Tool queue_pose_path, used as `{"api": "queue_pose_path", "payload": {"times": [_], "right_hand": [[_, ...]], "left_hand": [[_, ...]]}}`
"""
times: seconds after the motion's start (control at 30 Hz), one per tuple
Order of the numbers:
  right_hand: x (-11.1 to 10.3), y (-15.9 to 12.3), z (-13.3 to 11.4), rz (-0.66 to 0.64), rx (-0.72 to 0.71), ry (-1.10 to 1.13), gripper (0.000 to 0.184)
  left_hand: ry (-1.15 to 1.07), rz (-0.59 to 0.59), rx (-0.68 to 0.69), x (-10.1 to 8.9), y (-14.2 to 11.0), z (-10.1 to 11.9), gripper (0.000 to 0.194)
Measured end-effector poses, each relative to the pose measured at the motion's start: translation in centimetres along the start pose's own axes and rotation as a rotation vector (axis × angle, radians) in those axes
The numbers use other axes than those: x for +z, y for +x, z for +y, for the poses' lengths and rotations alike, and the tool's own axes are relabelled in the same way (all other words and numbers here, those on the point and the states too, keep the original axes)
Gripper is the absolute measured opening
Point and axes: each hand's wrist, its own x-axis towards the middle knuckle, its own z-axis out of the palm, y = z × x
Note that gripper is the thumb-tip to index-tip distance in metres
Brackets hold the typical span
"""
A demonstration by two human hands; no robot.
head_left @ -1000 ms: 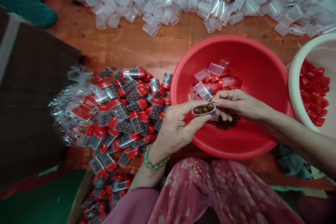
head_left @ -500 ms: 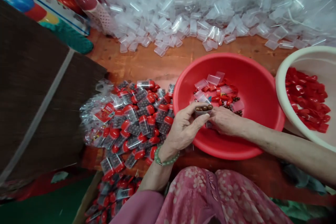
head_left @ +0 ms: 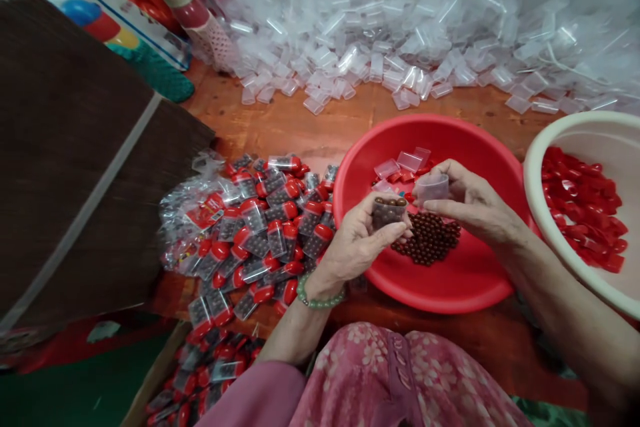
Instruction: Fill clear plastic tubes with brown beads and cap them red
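Observation:
My left hand (head_left: 357,240), with a green bead bracelet on its wrist, grips a small clear plastic container (head_left: 388,215) filled with brown balls that show at its open top. Over the red basin (head_left: 480,280), my right hand (head_left: 473,203) pinches a clear plastic piece (head_left: 433,188) that looks hollow, between thumb and fingers. The two hands are a little apart. Below them in the basin lies a heap of brown balls (head_left: 430,240). Red caps (head_left: 403,177) and flat clear pieces (head_left: 411,160) lie behind it, partly hidden by my hands.
Filled containers with red caps (head_left: 273,207) are piled to the left, beside crumpled clear bags (head_left: 180,213). Clear plastic pieces (head_left: 350,67) are heaped along the back. A white basin (head_left: 535,160) of red caps (head_left: 580,207) stands right, a dark brown box (head_left: 85,180) left.
My right hand has lifted up and right, away from my left hand, and now holds a clear plastic piece. More of the brown balls in the basin is uncovered. The camera view has shifted slightly.

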Motion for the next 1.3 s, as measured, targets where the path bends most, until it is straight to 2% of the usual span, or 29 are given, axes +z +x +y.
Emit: {"api": "queue_pose_path", "payload": {"times": [0.1,0.23,0.33,0.53,0.6,0.73,0.83,0.97,1.07,1.13,1.23,1.3], "right_hand": [[0.3,-0.1,-1.3,0.024,-0.053,-0.018,0.032],[0.3,0.3,-2.3,-0.123,-0.107,-0.068,0.026],[0.2,0.7,-2.2,-0.188,-0.205,-0.135,0.023],[0.1,1.0,-1.1,-0.166,-0.409,-0.182,0.017],[0.1,1.0,-1.1,-0.207,-0.371,-0.150,0.017],[0.1,1.3,-1.7,-0.356,-0.156,-0.129,0.021],[-0.3,1.8,-2.5,-0.406,-0.107,-0.183,0.019],[-2.0,2.1,-3.1,-0.369,-0.105,-0.194,0.024],[-2.9,2.0,-3.3,-0.347,-0.141,-0.300,0.025],[-2.8,2.0,-3.4,-0.323,-0.227,-0.346,0.028],[-1.6,2.3,-3.7,-0.232,-0.389,-0.377,0.018],[-0.7,2.6,-4.1,-0.266,-0.446,-0.437,0.012]], "left_hand": [[0.033,0.014,-0.024,0.3,0.2,0.1,0.039],[0.035,0.021,-0.067,0.4,0.4,0.1,0.039],[-0.003,0.004,-0.090,0.4,0.5,0.2,0.040],[0.013,0.032,-0.169,0.3,0.9,0.3,0.048],[0.004,0.020,-0.186,0.3,1.0,0.2,0.049],[0.052,-0.022,-0.140,0.1,1.2,-0.3,0.044],[0.158,-0.029,-0.086,-0.1,1.3,-0.6,0.040],[0.271,0.036,-0.051,-0.1,1.3,-0.6,0.029],[0.270,0.054,-0.040,0.0,1.4,-0.4,0.027],[0.258,0.033,-0.038,0.0,1.3,-0.3,0.027],[0.224,-0.012,-0.058,0.0,1.3,-0.3,0.032],[0.217,-0.031,-0.072,-0.1,1.3,-0.5,0.039]]}}
